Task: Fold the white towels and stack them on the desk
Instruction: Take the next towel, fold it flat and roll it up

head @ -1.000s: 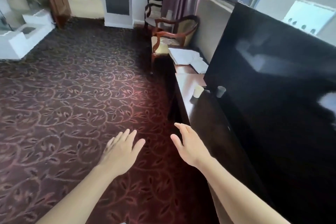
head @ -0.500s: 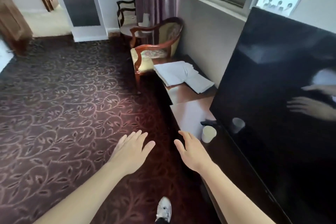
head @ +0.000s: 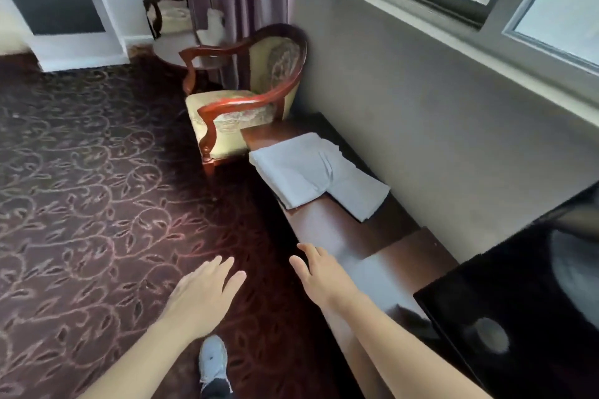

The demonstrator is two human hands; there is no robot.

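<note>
White towels point(head: 311, 170) lie in a loose, partly folded pile on the dark wooden desk point(head: 327, 227), which runs along the wall. One towel end hangs out to the right of the pile. My left hand point(head: 204, 291) is stretched forward over the carpet, fingers straight and holding nothing. My right hand point(head: 319, 272) reaches over the desk's near edge, fingers spread and empty, well short of the towels.
A wooden armchair with a yellow cushion point(head: 240, 100) stands just beyond the desk's far end. A large black TV screen point(head: 518, 311) fills the lower right. Patterned dark red carpet point(head: 84, 197) covers the floor on the left. My shoe point(head: 212, 363) shows below.
I have walked forward along the desk, so the towels and armchair are much nearer. The cup on the desk has passed out of view. Both hands stay stretched out and empty.
</note>
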